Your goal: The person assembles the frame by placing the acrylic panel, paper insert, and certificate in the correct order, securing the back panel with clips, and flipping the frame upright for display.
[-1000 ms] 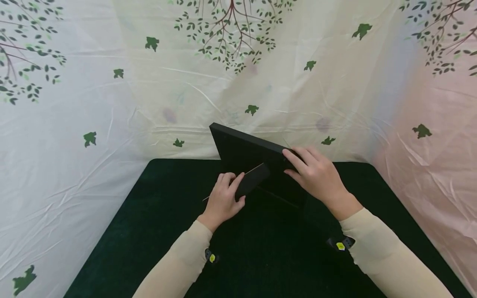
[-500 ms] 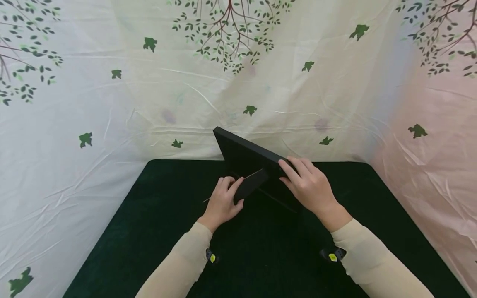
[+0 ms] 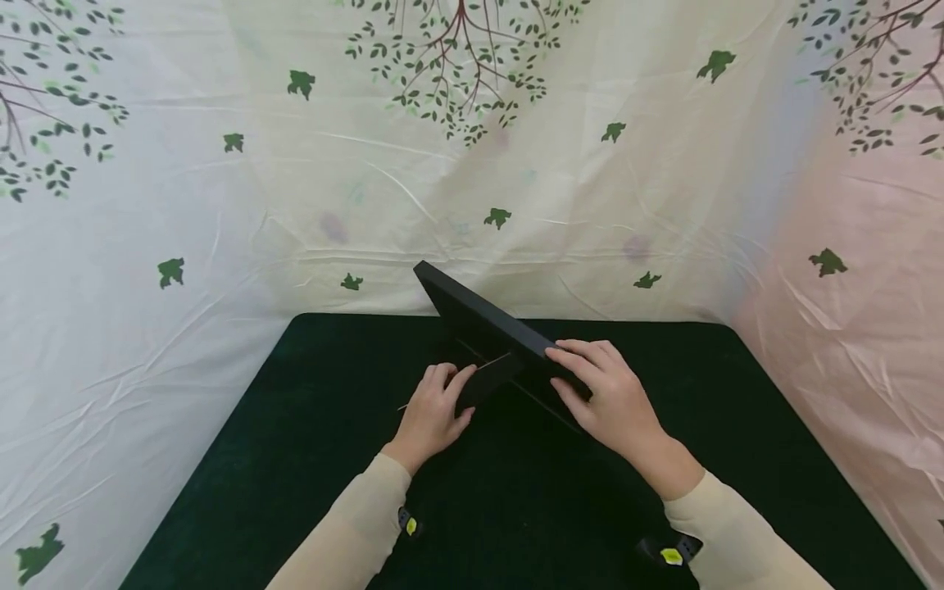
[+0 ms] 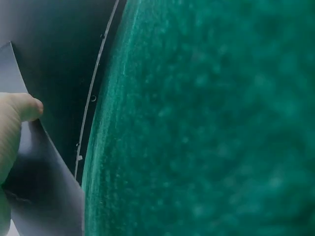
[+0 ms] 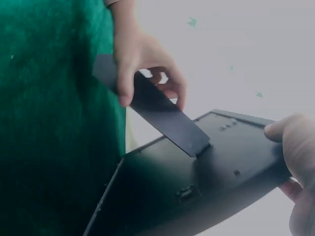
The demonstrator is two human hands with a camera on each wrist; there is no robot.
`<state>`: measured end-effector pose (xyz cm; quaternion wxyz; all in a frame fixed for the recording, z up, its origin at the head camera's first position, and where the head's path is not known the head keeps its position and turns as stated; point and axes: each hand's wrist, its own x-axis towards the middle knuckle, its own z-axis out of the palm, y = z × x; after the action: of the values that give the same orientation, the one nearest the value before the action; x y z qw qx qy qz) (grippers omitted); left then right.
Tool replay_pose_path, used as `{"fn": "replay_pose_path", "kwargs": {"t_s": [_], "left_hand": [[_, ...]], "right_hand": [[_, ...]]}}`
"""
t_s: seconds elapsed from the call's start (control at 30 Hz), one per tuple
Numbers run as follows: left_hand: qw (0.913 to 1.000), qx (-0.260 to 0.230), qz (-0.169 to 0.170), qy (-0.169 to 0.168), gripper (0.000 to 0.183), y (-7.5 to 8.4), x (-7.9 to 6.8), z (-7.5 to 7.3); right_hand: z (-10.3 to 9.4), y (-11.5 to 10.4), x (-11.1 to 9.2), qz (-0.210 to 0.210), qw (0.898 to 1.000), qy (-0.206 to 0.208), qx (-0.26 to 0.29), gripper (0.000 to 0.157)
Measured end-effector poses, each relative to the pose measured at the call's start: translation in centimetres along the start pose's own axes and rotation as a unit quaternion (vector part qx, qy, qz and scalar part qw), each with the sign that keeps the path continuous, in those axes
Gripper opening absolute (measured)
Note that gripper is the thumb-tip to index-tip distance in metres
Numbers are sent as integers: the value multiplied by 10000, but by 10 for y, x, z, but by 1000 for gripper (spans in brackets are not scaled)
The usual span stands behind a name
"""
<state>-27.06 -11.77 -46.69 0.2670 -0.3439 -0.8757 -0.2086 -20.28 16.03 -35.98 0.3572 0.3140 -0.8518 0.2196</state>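
Observation:
A black picture frame (image 3: 472, 315) leans over the table with its back toward me. From that back sticks out a flat easel leg (image 3: 489, 383), joined near the middle of the panel in the right wrist view. My left hand (image 3: 431, 414) pinches this leg, thumb on one face and fingers on the other. With thumb and fingers on opposite sides, my right hand (image 3: 612, 401) grips the frame's upper edge near its right end. A small metal hanger (image 5: 188, 192) shows on the back panel. The frame's front is hidden.
Dark green cloth (image 3: 332, 492) covers the table, and the frame's lower edge is close to it. Behind hangs a pale curtain (image 3: 398, 188) printed with leaves and branches. Each sleeved wrist wears a small dark camera with a yellow mark.
The picture frame's top edge has come down and toward me, so it leans more. My right hand has moved down with it; my left hand has dropped slightly, still pinching the leg.

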Motion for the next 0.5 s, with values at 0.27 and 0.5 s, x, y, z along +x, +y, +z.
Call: {"fn": "replay_pose_path", "kwargs": {"t_s": [0.27,0.5], "left_hand": [[9993,33,50,-374,80,-1,0,-11],[9982,306,489,-159,86,11,44,-62]], "right_hand": [[-12,3,-9,558,9922,-609,930,54],[-33,14,-14,501,9821,-1072,1464,63]]}}
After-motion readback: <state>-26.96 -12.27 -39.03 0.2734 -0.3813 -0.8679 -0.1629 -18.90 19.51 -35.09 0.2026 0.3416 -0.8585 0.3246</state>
